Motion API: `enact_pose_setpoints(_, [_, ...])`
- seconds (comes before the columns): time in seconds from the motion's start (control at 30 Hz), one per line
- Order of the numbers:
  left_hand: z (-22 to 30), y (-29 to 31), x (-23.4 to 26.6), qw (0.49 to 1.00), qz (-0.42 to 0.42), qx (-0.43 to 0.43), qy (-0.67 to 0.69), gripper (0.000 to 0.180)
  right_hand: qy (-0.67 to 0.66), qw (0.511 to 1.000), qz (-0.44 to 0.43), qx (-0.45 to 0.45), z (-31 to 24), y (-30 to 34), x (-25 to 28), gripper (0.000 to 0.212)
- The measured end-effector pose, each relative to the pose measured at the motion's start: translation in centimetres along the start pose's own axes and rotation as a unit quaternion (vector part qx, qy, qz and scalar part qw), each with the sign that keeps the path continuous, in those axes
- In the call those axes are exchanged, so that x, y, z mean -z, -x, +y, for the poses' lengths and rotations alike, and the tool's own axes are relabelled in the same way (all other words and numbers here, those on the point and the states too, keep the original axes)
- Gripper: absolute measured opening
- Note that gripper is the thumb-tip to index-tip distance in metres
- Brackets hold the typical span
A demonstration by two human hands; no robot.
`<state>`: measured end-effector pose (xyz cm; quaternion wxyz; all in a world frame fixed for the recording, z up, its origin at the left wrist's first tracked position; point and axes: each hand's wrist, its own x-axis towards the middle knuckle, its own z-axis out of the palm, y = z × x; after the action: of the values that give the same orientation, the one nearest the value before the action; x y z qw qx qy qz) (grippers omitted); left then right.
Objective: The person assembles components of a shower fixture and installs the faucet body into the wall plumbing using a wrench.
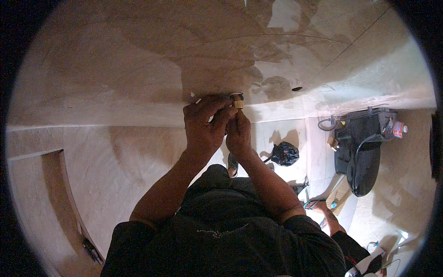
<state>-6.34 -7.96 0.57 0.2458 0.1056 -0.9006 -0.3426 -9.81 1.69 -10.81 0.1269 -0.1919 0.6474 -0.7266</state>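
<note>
A brass pipe fitting point(238, 103) sticks out of the marble-look tiled wall point(152, 87), with a pale ring behind it at the wall. My left hand point(203, 124) reaches it from the left, index finger and thumb closed against its side. From below, my right hand point(238, 134) meets it, the fingers pressed together at its lower end. The two hands touch each other, and some of the right fingers are hidden behind the left ones. Whether a smaller part sits between the fingertips I cannot make out.
A round dark hole point(297, 88) opens in the wall to the right. Black plastic bag point(285, 153) on the floor. Farther right are a black toilet point(364, 161), a bottle point(399, 129) and a flexible hose point(326, 123). Another person's sandalled foot point(318, 206) shows at lower right.
</note>
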Motion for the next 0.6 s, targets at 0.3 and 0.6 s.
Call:
enact_pose_setpoints(0.3, [-0.1,-0.1,0.0,0.999,-0.004,0.038,0.025,0.017,0.018,0.999,-0.026,-0.033,-0.9,-0.1,0.4,0.018])
enact_pose_setpoints(0.6, [-0.4,-0.1,-0.2,1.000,0.004,0.014,-0.005,0.018,-0.004,0.996,-0.035,-0.082,-1.4,-0.4,0.7,0.017])
